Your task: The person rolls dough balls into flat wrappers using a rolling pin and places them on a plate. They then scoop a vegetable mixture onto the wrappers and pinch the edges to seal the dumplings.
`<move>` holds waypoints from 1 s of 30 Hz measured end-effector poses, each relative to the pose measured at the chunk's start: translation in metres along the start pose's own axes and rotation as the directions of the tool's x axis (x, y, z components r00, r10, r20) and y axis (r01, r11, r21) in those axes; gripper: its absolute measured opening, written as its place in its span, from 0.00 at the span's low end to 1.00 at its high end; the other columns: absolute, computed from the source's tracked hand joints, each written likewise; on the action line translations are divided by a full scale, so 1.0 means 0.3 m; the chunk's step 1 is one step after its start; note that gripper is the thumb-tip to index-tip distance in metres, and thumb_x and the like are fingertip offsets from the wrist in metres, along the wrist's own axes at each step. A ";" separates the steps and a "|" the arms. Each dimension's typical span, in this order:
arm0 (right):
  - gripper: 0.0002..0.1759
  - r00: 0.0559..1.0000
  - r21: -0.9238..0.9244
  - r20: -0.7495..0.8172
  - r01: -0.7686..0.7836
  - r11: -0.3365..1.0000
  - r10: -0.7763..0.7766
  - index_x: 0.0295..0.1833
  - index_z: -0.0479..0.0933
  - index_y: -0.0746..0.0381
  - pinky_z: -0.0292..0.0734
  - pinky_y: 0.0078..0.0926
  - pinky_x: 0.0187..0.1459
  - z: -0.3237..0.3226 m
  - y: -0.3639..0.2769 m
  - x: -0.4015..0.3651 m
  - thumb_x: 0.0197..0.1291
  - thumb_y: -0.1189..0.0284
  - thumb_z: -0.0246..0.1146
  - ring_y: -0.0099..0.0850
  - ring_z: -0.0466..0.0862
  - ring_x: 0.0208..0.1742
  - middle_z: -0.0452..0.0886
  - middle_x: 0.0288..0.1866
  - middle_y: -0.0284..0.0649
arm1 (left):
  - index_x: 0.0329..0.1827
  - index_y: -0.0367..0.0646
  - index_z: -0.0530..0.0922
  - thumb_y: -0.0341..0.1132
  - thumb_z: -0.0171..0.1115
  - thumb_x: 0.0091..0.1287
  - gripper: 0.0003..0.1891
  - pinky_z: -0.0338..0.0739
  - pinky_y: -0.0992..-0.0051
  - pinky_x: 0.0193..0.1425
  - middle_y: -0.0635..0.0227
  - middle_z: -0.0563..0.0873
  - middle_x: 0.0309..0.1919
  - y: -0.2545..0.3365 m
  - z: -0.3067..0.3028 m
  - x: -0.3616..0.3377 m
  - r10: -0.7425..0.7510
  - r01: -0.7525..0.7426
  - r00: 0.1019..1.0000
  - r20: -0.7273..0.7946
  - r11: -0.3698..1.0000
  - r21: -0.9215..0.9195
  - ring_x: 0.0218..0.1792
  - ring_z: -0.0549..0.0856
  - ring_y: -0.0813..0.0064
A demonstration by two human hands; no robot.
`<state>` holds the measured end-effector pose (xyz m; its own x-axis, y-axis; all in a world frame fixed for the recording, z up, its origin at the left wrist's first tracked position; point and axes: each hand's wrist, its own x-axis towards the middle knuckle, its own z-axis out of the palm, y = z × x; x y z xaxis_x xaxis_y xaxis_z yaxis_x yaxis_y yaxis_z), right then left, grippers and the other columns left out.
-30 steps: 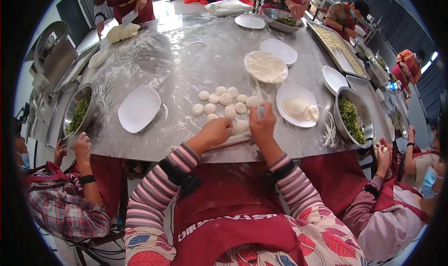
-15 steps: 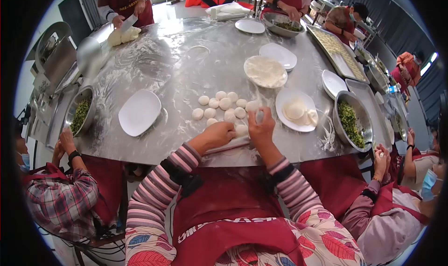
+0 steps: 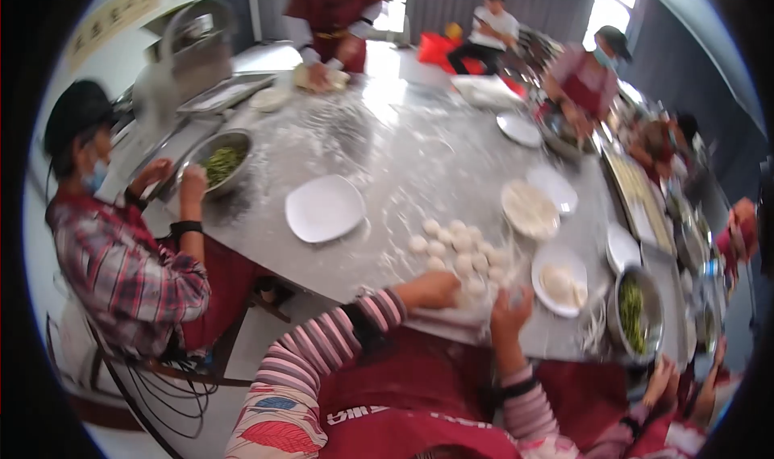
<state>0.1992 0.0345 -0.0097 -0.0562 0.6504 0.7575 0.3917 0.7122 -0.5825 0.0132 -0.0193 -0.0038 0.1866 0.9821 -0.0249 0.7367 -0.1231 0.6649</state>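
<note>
A: Dough rounds (image 3: 462,242), position?
B: Loose cluster on the floured steel table (image 3: 322,270), just beyond both hands. Pale dough (image 3: 472,291) at the near end, between the hands, outline blurred.
A: Left hand (image 3: 436,290)?
B: Low over the table, back of the hand up, fingers bent under. Exact opening and any hold: hidden, cannot tell.
A: Right hand (image 3: 512,318)?
B: Raised slightly, fingers bent, something pale near the fingertips. Too smeared to name or to call a firm grip.
A: Around the right hand?
B: Near, a plate (image 3: 556,255) with flat dough pieces (image 3: 560,282) on it. Farther right, a steel bowl (image 3: 660,322) of greens (image 3: 631,315).
A: Good handling, by judgement?
B: Light, even pressure. Small turns of the piece between presses, for an even edge. Fingertips dry and dusted with flour against sticking.
A: Main risk?
B: Knuckles into the nearest rounds. Best to work close to the table edge, with forearms low and wrists loose.
</note>
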 end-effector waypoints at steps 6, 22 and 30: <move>0.10 0.965 0.115 0.095 -0.253 0.961 0.243 0.36 0.67 0.64 0.69 0.32 0.29 -0.079 -0.014 -0.103 0.50 0.77 0.63 0.37 0.73 0.24 0.72 0.24 0.42 | 0.36 0.39 0.77 0.40 0.60 0.54 0.13 0.73 0.59 0.45 0.53 0.82 0.35 -0.081 -0.011 -0.081 -0.121 0.069 0.935 -0.335 0.984 -0.162 0.40 0.82 0.56; 0.11 0.964 0.149 0.122 -0.251 0.957 0.234 0.37 0.67 0.65 0.68 0.32 0.29 -0.123 0.010 -0.122 0.50 0.79 0.62 0.37 0.72 0.24 0.72 0.24 0.42 | 0.31 0.43 0.75 0.31 0.59 0.47 0.08 0.76 0.69 0.39 0.63 0.77 0.31 -0.339 -0.241 -0.518 0.003 0.580 0.739 -0.674 0.506 0.638 0.37 0.78 0.65; 0.09 0.995 0.146 0.058 -0.087 0.985 0.079 0.36 0.65 0.61 0.61 0.18 0.15 -0.090 0.037 -0.112 0.55 0.79 0.60 0.18 0.68 0.14 0.67 0.17 0.32 | 0.27 0.42 0.76 0.30 0.59 0.48 0.04 0.77 0.73 0.34 0.64 0.78 0.30 -0.168 -0.177 -0.374 0.039 0.293 0.923 -0.382 0.573 0.765 0.36 0.78 0.66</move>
<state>0.2302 0.0136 -0.0336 -0.0784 0.7187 0.6909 0.2565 0.6842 -0.6827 -0.0794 -0.1158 0.0050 -0.0478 0.9563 0.2883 0.9742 0.1083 -0.1978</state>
